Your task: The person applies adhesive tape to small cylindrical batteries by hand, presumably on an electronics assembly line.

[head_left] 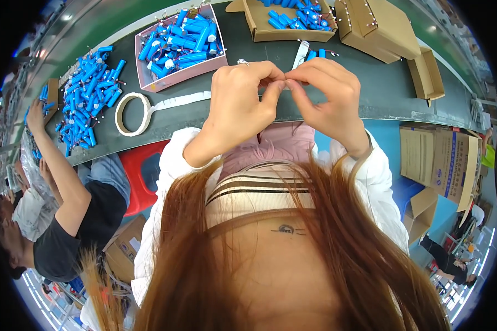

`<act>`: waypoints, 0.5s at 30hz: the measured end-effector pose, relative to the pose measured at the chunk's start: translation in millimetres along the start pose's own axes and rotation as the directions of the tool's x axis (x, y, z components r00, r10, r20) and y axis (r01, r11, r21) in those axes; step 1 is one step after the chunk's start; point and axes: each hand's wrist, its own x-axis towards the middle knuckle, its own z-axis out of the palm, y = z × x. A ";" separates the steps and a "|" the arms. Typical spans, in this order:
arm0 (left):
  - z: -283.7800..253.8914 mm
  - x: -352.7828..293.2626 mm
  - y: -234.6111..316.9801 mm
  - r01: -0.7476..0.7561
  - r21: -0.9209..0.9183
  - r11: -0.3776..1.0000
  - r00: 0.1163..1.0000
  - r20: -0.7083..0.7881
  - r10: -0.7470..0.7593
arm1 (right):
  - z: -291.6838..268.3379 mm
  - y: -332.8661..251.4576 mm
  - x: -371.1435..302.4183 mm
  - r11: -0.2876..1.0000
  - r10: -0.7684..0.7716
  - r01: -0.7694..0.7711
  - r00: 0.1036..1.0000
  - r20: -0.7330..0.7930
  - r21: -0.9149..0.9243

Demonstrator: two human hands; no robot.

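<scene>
Two bare hands come together above the dark table (381, 94), the left hand (238, 98) and the right hand (330, 95) meeting at the tips. On each, thumb and index finger are pinched together; whatever sits between them is too small and hidden to tell. One pale tape strip (181, 101) runs from the tape roll (147, 113), lying to the left, toward the left hand and disappears behind it, so I cannot tell whether it reaches the fingers. Just beyond the right hand's knuckles, apart from the pinching tips, lie a few blue cylinders (314, 54) with a white strip (300, 54) beside them on their left. Farther off stand a pink box (186, 74) and a cardboard box (292, 36), both holding more blue cylinders. A loose heap (88, 94) of them spreads left of the roll.
</scene>
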 end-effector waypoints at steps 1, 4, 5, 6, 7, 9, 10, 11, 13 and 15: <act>0.4 -1.5 -0.3 -0.003 0.016 1.000 1.000 -0.004 0.003 | 0.3 -0.3 -0.6 1.000 -0.001 0.001 1.000 0.002 0.002; 2.6 -4.6 -2.5 -0.016 0.044 0.999 1.000 -0.008 0.016 | 1.9 -1.2 -3.3 1.000 -0.013 0.013 1.000 0.020 0.001; 3.8 -5.4 -3.8 -0.028 0.055 0.998 1.000 -0.008 0.029 | 3.6 -1.3 -5.2 0.999 0.034 -0.035 0.999 0.032 0.026; 4.7 -6.3 -5.4 -0.025 0.054 0.998 1.000 -0.006 0.026 | 4.9 -1.4 -6.5 0.995 0.082 -0.084 0.996 0.045 0.052; 5.8 -7.2 -7.3 -0.072 0.065 0.995 0.997 -0.030 0.074 | 5.0 -1.3 -7.1 0.995 0.086 -0.088 0.995 0.047 0.052; 10.1 -8.1 -11.4 -0.118 0.073 0.990 0.991 -0.048 0.121 | 4.9 -0.9 -8.3 0.897 0.325 -0.370 0.923 0.206 0.243; 14.0 -7.8 -13.6 -0.204 0.120 0.972 0.967 -0.128 0.219 | 7.3 1.5 -10.1 0.895 0.331 -0.376 0.921 0.207 0.241; 17.8 -7.9 -15.9 -0.283 0.174 0.943 0.927 -0.203 0.316 | 12.1 6.0 -13.1 0.758 0.430 -0.503 0.864 0.263 0.415; 26.2 -7.0 -22.0 -0.357 0.307 0.882 0.871 -0.231 0.433 | 18.0 11.2 -17.1 0.574 0.507 -0.601 0.794 0.334 0.556; 29.9 -7.7 -23.8 -0.413 0.439 0.798 0.801 -0.243 0.548 | 22.0 13.6 -20.3 0.308 0.564 -0.666 0.703 0.433 0.680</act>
